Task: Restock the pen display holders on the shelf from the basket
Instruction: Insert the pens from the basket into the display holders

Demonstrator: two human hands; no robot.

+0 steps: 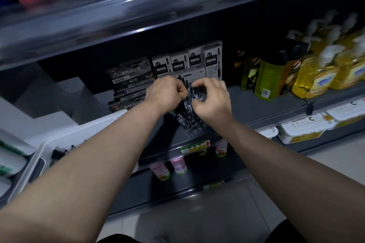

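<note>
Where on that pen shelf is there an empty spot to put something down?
The shelf is bare between the pen holder and the green bottle. Another bare patch lies left of the stacked boxes. The middle is crowded: both hands, left and right, are at the pens.

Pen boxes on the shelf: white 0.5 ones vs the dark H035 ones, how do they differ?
The white 0.5 boxes stand upright side by side in a row; the dark H035 boxes lie flat, stacked one on another. White ones sit behind the hands, dark ones to their left. White ones show a pen drawing; dark ones show a white code label. Both sit on the same shelf.
</note>
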